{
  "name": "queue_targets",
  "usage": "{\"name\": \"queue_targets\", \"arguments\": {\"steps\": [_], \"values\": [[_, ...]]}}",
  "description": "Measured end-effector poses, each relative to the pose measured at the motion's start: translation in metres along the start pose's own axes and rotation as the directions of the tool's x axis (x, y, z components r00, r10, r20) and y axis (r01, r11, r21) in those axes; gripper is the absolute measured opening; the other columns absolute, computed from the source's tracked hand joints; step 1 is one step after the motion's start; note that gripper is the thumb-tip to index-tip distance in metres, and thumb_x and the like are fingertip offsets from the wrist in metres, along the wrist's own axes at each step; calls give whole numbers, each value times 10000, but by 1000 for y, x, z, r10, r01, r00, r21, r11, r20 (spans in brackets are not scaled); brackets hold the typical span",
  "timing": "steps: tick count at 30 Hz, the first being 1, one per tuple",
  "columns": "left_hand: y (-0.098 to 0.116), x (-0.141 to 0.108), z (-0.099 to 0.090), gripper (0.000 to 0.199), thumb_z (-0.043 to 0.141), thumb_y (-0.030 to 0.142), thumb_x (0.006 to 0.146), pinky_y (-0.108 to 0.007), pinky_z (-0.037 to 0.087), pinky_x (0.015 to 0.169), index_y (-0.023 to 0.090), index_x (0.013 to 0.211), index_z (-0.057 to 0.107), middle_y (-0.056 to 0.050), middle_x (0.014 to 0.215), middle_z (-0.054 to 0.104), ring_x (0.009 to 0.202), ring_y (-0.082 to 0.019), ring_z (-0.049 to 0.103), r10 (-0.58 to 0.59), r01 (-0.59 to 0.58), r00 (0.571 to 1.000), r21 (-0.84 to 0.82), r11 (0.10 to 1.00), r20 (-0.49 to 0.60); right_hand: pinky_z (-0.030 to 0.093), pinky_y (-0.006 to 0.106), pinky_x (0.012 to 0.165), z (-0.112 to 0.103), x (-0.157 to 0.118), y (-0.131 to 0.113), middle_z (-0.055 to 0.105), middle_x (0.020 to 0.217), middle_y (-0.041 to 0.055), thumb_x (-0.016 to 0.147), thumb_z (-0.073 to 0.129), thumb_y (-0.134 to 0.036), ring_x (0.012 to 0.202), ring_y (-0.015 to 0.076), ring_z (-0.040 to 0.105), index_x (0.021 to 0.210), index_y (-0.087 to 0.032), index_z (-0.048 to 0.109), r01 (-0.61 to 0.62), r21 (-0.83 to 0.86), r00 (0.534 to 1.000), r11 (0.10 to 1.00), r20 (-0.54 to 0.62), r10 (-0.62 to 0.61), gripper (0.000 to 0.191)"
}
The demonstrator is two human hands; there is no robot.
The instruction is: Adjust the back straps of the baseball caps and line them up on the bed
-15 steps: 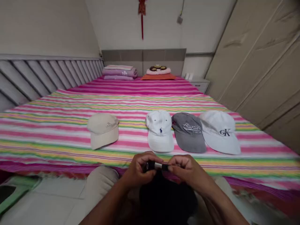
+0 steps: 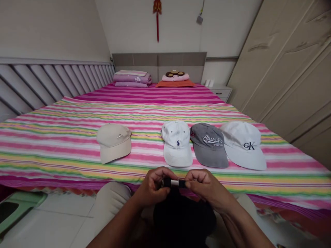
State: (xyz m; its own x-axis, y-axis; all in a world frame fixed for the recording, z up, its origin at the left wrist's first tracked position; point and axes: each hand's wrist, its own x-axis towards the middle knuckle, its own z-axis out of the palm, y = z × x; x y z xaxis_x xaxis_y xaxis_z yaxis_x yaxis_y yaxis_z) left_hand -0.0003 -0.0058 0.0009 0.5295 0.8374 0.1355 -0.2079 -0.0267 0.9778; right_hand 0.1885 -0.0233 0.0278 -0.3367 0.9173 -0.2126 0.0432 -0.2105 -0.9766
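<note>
We had the black cap [image 2: 184, 217] low in front of us, btw our knees in beige trousers [image 2: 111, 199], just short of the bed edge, crown hanging below both hands. L hand [image 2: 152, 187] and R hand [image 2: 209, 187] were close together at the cap's back strap [image 2: 170, 183]. Fingers [image 2: 155, 177] on the L were curled and pinching one black strap end w/ the thumb; fingers [image 2: 199, 176] on the R were pinching the other black end the same way. A short pale bit showed btw the two ends; too small to tell what it was. The hands were near each other but not touching.

Ahead, on the bed w/ its pink, green and yellow striped cover [image 2: 77, 151], lay 4 caps in a row, brims toward us: beige cap [image 2: 113, 143] on its own at the L, well apart from the rest, then white cap w/ navy logo [image 2: 177, 144], grey "Always" cap [image 2: 209, 146] and white "CK" cap [image 2: 243, 144], these 3 just beside each other. At the far end, by the headboard [image 2: 159, 60], were folded purple bedding [image 2: 132, 79] and an orange pillow [image 2: 175, 83]. Wardrobe doors [image 2: 274, 69] ran along the R side of the bed.
</note>
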Motion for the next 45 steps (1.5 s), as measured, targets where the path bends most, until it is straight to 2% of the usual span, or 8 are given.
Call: {"name": "queue_targets", "arguments": {"steps": [3, 10, 15, 22, 30, 36, 45], "values": [[-1, 0, 0, 254, 671, 230, 628, -178, 359, 521, 133, 850, 595, -20, 697, 597, 582, -85, 500, -12, 11, 1000, -35, 999, -18, 158, 178, 339, 1, 1, 2, 421, 416, -70, 639, 640, -364, 348, 33, 297, 595, -146, 526, 12, 34, 1000, 999, 11, -12, 250], [-2, 2, 1, 221, 703, 237, 613, -178, 367, 526, 132, 792, 628, -22, 675, 609, 577, -82, 500, 22, -21, 996, 2, 1000, -84, 162, 180, 340, 1, -1, -2, 419, 422, -68, 622, 656, -390, 346, 31, 293, 597, -139, 540, 9, 21, 1000, 1000, 15, -9, 277], [-2, 2, 2, 198, 704, 240, 614, -175, 356, 519, 132, 764, 634, -23, 674, 611, 562, -73, 483, 20, -20, 995, -1, 1000, -102, 141, 184, 349, -1, 1, -2, 380, 416, -81, 626, 655, -398, 353, 28, 263, 596, -142, 541, -8, 26, 997, 1000, 72, 6, 282], [-2, 1, 2, 195, 708, 235, 609, -181, 366, 542, 136, 763, 641, -23, 675, 612, 583, -79, 490, 13, -13, 995, 3, 1000, -103, 170, 183, 357, -6, 2, 3, 415, 428, -72, 620, 679, -378, 361, 30, 289, 618, -136, 560, 3, 115, 995, 993, 102, -15, 270], [-6, 2, 1, 223, 720, 244, 591, -174, 356, 515, 133, 770, 644, -19, 669, 606, 557, -71, 475, -23, 18, 996, -52, 998, -89, 144, 183, 336, -6, 6, 9, 436, 396, -68, 605, 689, -372, 329, 27, 256, 609, -134, 572, -14, 180, 992, 984, 129, -9, 264], [-4, 2, 2, 228, 726, 243, 581, -180, 373, 532, 131, 764, 650, -30, 683, 618, 577, -81, 498, -33, 28, 996, -60, 998, -86, 149, 180, 335, -7, 7, 10, 508, 436, -42, 611, 690, -356, 330, 25, 265, 617, -134, 574, -10, 197, 991, 980, 136, -17, 250], [-4, 1, 3, 252, 737, 261, 566, -176, 359, 517, 126, 763, 655, -22, 655, 613, 550, -71, 483, -65, 58, 993, -79, 995, -99, 156, 177, 341, -8, 8, 12, 499, 439, -48, 599, 695, -338, 340, 26, 271, 610, -139, 573, -37, 233, 986, 972, 168, -3, 235]]}}
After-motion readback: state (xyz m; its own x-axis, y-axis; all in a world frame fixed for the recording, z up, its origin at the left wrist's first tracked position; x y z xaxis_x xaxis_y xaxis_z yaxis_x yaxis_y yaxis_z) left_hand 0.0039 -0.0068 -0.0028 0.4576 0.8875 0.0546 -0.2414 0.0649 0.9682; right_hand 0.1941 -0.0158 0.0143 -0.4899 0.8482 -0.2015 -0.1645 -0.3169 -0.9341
